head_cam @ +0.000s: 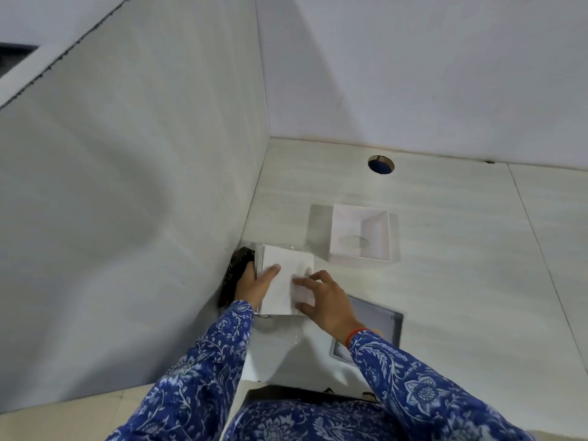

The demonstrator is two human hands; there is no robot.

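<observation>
A stack of white tissues [283,281] lies on the desk [445,249], close to the corner where the side wall meets it. The left hand [253,283] grips the stack's left edge, thumb laid across the top and fingers tucked under the side. The right hand [327,300] holds the right side, bent fingertips pressing on the top sheet and the thumb against the near edge.

An open white box [378,230] with an oval hole in its bottom sits just beyond, apart from the stack, and looks like where the tissues belong. The main risk is the stack fanning out or the top sheets sliding if either grip loosens during a lift. A dark object [235,272] wedged by the wall crowds the left hand, and a grey tray [378,316] under the right wrist could catch the sleeve
</observation>
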